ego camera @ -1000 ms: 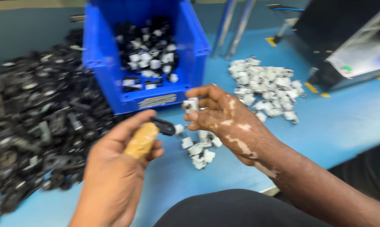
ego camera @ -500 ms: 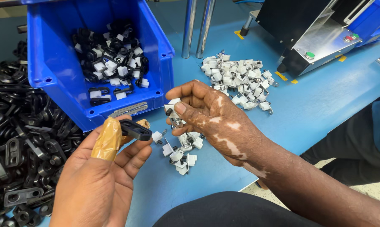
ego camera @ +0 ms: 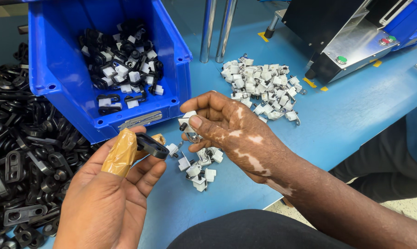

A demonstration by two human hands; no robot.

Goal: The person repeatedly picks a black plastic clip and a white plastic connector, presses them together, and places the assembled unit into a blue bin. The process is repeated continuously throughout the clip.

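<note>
While the left hand pinches a flat black plastic clip between a tape-wrapped thumb and the fingers, the right hand is closed around a small white part held at thumb and fingertips, just beside the clip. Below the hands, a small cluster of white parts lies on the blue table. A larger white heap sits farther back, near two metal posts. A blue bin with a silvery label strip on its front wall holds joined black-and-white pieces. Loose black clips pile at the left. A black and steel machine with green and red round buttons stands at the upper right, yellow corner marks on the table beside it.
</note>
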